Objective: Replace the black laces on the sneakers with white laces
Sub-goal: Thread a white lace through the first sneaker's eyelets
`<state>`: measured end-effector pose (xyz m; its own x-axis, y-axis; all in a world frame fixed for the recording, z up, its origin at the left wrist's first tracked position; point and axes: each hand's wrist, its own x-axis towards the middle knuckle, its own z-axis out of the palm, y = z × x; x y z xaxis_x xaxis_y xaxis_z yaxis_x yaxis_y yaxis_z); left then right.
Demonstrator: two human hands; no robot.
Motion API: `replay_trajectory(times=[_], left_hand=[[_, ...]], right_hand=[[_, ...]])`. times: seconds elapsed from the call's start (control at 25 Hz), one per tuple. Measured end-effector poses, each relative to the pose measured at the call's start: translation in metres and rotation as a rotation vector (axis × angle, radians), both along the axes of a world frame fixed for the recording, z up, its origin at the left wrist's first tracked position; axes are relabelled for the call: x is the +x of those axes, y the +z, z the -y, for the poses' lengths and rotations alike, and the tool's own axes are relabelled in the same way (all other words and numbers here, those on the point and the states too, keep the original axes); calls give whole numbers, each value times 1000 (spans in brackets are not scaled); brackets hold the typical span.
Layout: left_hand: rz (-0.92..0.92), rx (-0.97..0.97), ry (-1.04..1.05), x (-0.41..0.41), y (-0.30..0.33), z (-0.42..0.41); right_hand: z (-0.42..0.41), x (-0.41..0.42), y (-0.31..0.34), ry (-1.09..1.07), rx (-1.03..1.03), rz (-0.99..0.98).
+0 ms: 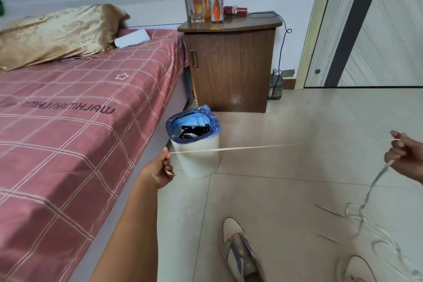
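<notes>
**White lace drawn taut between both hands above the floor**

The white lace (pixel 238 148) is judged to be very light, soft and fully limp: it keeps a line only under tension and sags or tangles once released. It looks flat and woven, so it should not slip much between fingertips. It is best taken near its ends, where a stiff tip, too small to be made out here, would lead it through an eyelet.

The lace is pinched near one end between thumb and fingertips of the left hand (pixel 160 168), and a straight span is stretched in front of the waste bin (pixel 201 162) to the right hand (pixel 404 155), whose curled fingers grip it. From there the remainder hangs, blurred, and trails in loose loops on the floor tiles (pixel 286 190).

It appears thin, pale and off-white, nearly matching the tiles. Black laces (pixel 194 131) lie inside the bin. Two pale sneakers (pixel 240 252) rest on the floor below the hands, the nearer one seemingly unlaced.
</notes>
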<state>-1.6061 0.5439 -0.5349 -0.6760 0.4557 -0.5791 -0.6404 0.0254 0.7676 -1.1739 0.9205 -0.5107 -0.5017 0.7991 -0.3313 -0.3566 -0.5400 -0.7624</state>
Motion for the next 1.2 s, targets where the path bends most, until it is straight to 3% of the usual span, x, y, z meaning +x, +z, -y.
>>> replay_trajectory(times=[0.08, 0.2, 0.28, 0.32, 0.4, 0.52, 0.76, 0.88, 1.04, 1.2], left_hand=[[-167, -201, -19, -1, 0, 4], [-620, -505, -278, 7, 15, -10], [-865, -599, -573, 32, 30, -29], [-900, -561, -730, 51, 38, -38], [-802, -379, -1005, 91, 45, -55], [-658, -175, -1168, 130, 41, -70], [-427, -24, -870, 107, 26, -58], [-430, -114, -690, 85, 14, -47], [-398, -279, -527, 63, -6, -37], [-281, -290, -296, 37, -25, -22]], right_hand=[[6, -12, -7, 280, -36, -31], [42, -57, 9, 378, 191, 495], [89, -102, 31, 553, 398, 669], [110, -122, 39, 646, 464, 680], [148, -154, 53, 784, 560, 623], [179, -177, 59, 883, 643, 546], [171, -164, 42, 892, 757, 621], [159, -150, 30, 918, 850, 781], [140, -137, 7, 859, 731, 905], [118, -119, -7, 857, 584, 966]])
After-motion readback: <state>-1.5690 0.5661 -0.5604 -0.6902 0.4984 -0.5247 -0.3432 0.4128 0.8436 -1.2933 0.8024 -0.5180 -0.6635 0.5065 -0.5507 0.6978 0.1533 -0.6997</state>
